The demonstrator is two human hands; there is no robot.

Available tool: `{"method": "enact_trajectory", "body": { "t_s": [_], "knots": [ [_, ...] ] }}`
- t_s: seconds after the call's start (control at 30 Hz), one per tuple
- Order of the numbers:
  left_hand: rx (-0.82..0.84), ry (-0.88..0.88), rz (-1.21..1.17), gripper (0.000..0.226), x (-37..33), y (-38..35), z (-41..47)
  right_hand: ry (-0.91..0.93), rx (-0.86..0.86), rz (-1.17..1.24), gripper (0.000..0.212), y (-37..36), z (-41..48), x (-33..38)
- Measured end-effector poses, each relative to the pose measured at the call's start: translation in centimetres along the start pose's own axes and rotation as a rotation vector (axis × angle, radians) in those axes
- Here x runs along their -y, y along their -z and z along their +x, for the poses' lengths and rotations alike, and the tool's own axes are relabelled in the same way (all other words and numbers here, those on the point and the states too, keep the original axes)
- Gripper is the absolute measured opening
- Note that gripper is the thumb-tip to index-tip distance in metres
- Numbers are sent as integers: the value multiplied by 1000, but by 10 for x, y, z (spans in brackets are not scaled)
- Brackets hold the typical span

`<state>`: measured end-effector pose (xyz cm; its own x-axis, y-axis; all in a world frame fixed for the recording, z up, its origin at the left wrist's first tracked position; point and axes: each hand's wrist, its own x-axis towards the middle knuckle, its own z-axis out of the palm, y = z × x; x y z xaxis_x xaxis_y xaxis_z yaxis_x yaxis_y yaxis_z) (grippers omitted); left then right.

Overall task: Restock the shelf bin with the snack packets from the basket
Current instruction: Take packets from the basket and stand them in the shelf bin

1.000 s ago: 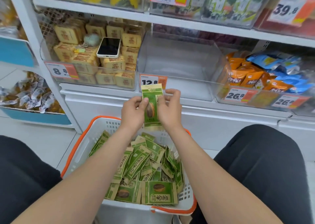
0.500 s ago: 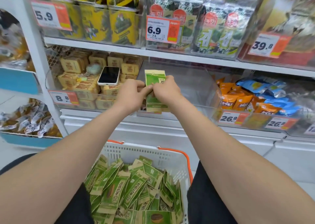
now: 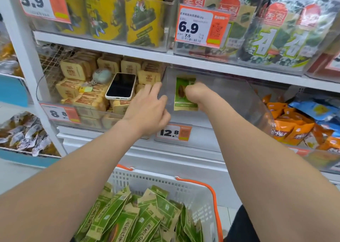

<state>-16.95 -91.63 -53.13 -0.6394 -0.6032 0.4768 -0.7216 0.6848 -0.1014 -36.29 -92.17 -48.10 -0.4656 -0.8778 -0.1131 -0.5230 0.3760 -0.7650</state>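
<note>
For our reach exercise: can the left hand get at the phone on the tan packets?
Probably yes: the left hand is open, empty, beside the phone, which lies uncovered on top.

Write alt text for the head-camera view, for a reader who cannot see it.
A person's right hand holds a green snack packet upright inside a clear shelf bin, while the open left hand is beside the bin's left wall. Below, a white basket holds many more green packets.
</note>
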Motion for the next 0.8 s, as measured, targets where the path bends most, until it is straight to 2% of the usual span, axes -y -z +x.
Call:
{"method": "enact_trajectory", "body": {
  "t_s": [0.13, 0.2, 0.4, 0.53, 0.57, 0.67, 0.7, 0.73, 0.8],
  "knots": [
    [11, -34, -89, 33, 8, -5, 6, 68, -134, 75, 56, -27, 41, 1],
    [-9, -46, -145, 30, 10, -7, 7, 96, -197, 53, 61, -35, 56, -1],
    [-56, -48, -249, 29, 11, -15, 6, 158, -237, -182, 48, -43, 85, -4],
    [-62, -30, -240, 28, 10, -15, 5, 101, -227, -176, 34, -48, 99, -6],
    [-62, -26, -238, 28, 10, -15, 4, 90, -254, -163, 36, -50, 100, -6],
    [-62, -21, -243, 28, 10, -15, 4, 42, -338, -42, 64, -47, 96, -7],
    [-65, -21, -241, 28, 10, -15, 4, 64, -364, -42, 68, -47, 95, -8],
    [-69, -20, -237, 28, 10, -15, 4, 116, -390, -89, 61, -46, 94, -9],
    [-74, -17, -231, 27, 10, -16, 4, 247, -356, -246, 34, -45, 89, -10]
  ]
}}
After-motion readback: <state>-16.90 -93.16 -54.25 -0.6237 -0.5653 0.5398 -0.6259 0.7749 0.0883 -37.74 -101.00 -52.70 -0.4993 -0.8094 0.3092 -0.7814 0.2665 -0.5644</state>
